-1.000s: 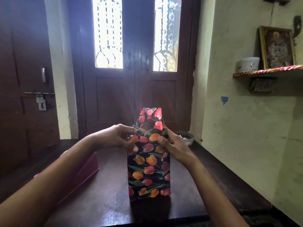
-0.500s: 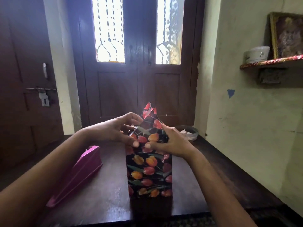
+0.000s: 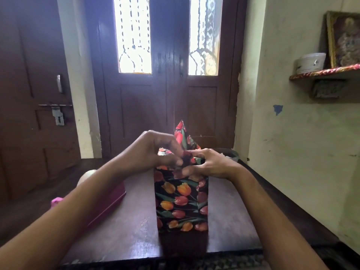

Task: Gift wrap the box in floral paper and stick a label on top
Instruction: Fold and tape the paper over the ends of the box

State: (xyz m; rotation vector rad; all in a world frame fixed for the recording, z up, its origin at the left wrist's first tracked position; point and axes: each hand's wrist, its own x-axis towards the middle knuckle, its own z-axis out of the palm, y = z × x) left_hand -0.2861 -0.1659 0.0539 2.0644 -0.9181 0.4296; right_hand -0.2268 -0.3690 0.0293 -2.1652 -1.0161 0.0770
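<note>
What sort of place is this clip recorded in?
Most likely a room in a home: a wooden double door with patterned glass panes, a wall shelf with a framed picture and white bowl, and a dark wooden table.

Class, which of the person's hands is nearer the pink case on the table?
Left. The left hand pinches the top folds of the floral paper, up and right of the pink case; the right hand holds the paper farther right, beyond the left.
</note>
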